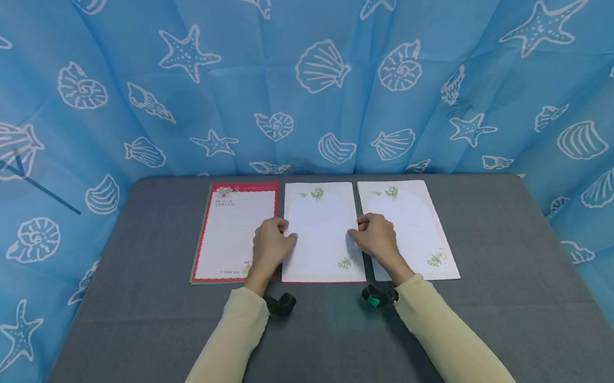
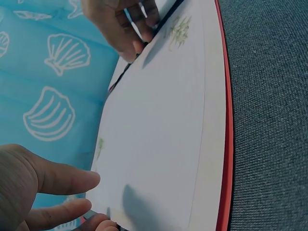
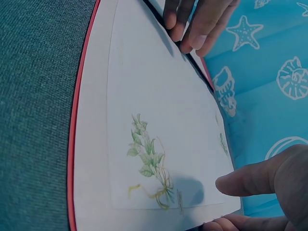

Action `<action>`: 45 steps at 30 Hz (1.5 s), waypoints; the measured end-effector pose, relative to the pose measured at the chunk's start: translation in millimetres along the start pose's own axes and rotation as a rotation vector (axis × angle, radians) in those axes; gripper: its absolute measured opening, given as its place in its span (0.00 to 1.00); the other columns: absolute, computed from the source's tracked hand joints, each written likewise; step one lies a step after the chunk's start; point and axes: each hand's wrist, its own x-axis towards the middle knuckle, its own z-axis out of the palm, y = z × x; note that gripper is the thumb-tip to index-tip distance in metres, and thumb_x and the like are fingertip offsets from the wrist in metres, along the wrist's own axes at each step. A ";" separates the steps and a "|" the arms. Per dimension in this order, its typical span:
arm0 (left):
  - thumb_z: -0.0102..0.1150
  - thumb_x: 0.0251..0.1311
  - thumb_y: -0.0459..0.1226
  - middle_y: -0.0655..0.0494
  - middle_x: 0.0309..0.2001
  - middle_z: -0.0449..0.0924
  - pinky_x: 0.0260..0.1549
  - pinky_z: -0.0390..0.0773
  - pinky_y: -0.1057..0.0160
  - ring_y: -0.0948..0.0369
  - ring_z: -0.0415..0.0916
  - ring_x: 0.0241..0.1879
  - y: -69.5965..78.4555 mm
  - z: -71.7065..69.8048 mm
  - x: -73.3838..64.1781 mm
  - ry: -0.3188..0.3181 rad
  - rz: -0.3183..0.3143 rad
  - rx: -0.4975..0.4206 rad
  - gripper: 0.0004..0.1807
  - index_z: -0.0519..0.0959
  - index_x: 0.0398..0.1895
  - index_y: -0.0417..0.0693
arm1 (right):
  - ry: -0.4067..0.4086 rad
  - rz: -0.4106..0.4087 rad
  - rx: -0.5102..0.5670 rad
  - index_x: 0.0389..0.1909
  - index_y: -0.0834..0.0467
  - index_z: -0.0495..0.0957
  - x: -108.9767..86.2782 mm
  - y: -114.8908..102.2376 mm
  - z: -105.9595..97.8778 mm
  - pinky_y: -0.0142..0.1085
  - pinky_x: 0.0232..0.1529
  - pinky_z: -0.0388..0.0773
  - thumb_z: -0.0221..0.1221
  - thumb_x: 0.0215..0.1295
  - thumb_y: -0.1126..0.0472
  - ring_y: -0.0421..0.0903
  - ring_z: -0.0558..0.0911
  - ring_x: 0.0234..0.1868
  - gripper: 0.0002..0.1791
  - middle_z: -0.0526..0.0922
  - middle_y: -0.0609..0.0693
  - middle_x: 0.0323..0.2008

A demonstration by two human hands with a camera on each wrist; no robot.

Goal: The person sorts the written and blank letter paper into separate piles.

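Observation:
A white sheet with green plant prints (image 1: 319,233) lies on a red-edged layer in the middle of a row of three papers. My left hand (image 1: 270,242) is at its left edge, and my right hand (image 1: 376,234) is at its right edge. In the left wrist view, the left thumb (image 2: 70,179) hangs over the sheet and casts a shadow on it, while other fingertips are by the edge. The right thumb (image 3: 245,182) likewise sits above the sheet in the right wrist view, with fingers low beside the edge. Neither hand visibly pinches the paper.
Left of the middle sheet lies a red-bordered printed sheet (image 1: 233,235) with a green edge under it. A similar plant-print sheet (image 1: 409,218) lies to the right. The grey tabletop (image 1: 323,356) meets a blue shell-patterned curtain (image 1: 275,96) behind.

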 end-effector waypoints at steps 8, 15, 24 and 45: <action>0.68 0.61 0.35 0.42 0.48 0.82 0.52 0.78 0.47 0.47 0.80 0.48 2.6 1.8 1.4 0.001 -0.024 0.004 0.19 0.82 0.53 0.35 | 0.004 0.008 0.010 0.50 0.73 0.82 0.1 2.0 1.8 0.47 0.37 0.78 0.65 0.60 0.64 0.54 0.81 0.33 0.20 0.83 0.60 0.34; 0.68 0.61 0.34 0.42 0.49 0.82 0.51 0.78 0.47 0.47 0.79 0.48 4.0 2.2 1.2 0.012 -0.022 -0.014 0.18 0.82 0.53 0.36 | 0.020 0.026 0.039 0.51 0.72 0.81 -1.6 1.4 3.1 0.45 0.36 0.78 0.66 0.60 0.64 0.53 0.81 0.34 0.20 0.83 0.60 0.35; 0.65 0.60 0.29 0.42 0.45 0.83 0.45 0.79 0.50 0.49 0.80 0.43 3.1 1.6 0.1 0.056 0.019 -0.051 0.16 0.83 0.52 0.36 | 0.027 0.066 0.090 0.52 0.69 0.79 -3.6 0.3 4.4 0.41 0.33 0.77 0.66 0.61 0.65 0.53 0.80 0.35 0.20 0.82 0.60 0.37; 0.68 0.61 0.31 0.45 0.39 0.86 0.43 0.83 0.53 0.53 0.85 0.39 0.8 -9.6 5.7 0.012 -0.017 -0.159 0.18 0.82 0.54 0.35 | -0.008 0.155 0.252 0.55 0.67 0.79 -5.5 -1.3 -1.0 0.36 0.34 0.74 0.65 0.64 0.68 0.51 0.80 0.37 0.19 0.83 0.59 0.38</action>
